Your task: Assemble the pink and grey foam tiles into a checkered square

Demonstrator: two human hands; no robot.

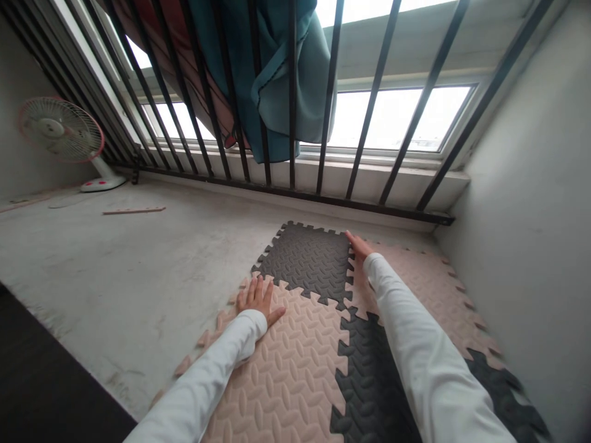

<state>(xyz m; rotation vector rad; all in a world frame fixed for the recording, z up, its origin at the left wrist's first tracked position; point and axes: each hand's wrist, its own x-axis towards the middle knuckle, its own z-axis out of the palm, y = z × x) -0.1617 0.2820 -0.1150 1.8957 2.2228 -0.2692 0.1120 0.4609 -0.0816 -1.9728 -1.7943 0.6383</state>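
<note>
Nearest, on the floor (138, 258), to the right of its dark left edge: a near pink tile (286, 369), with a near black tile (376, 369) joined along its right side and another piece, a right black tile (503, 394), beside the wall (530, 203). Palm down on the near pink tile's far left corner, with the left hand (258, 300), fingers spread wide, holding nothing. Farther on, at the far right corner of the far black tile (307, 255), fingertips touching, with the right hand (361, 246), fingers extended; thumb hidden, so cannot tell how wide the grip. Right of that, toward the floor's far right corner: a far pink tile (415, 277). Off left: a thin pink strip (133, 211). Toward the far left corner: a fan (60, 129). Along the far edge: a dark railing (290, 192), with hanging cloth (277, 80) and windows (401, 117) beyond.
</note>
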